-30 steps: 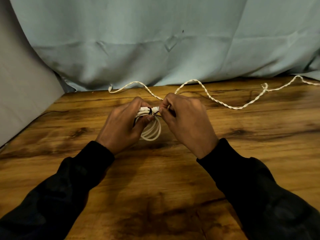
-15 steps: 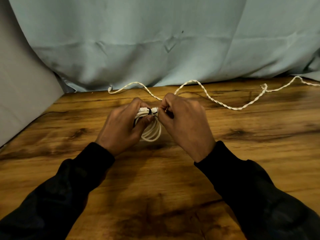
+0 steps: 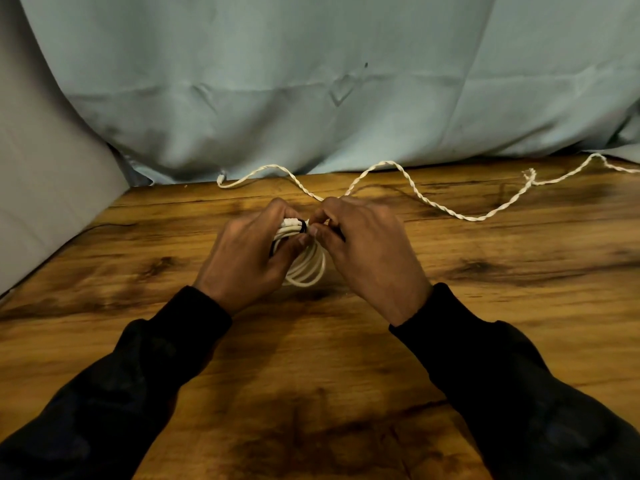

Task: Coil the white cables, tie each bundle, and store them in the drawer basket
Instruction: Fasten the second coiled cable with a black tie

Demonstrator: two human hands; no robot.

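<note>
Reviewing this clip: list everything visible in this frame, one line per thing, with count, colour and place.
coiled cable: one, white, table centre, held between both hands
tie: one, black, around the coil's top
twisted cable: one, white, loose along the table's far edge
table: one, brown wood grain, fills the lower frame
cloth backdrop: one, pale blue, behind the table
left hand: one, dark sleeve, grips the coil
right hand: one, dark sleeve, pinches at the tie
</note>
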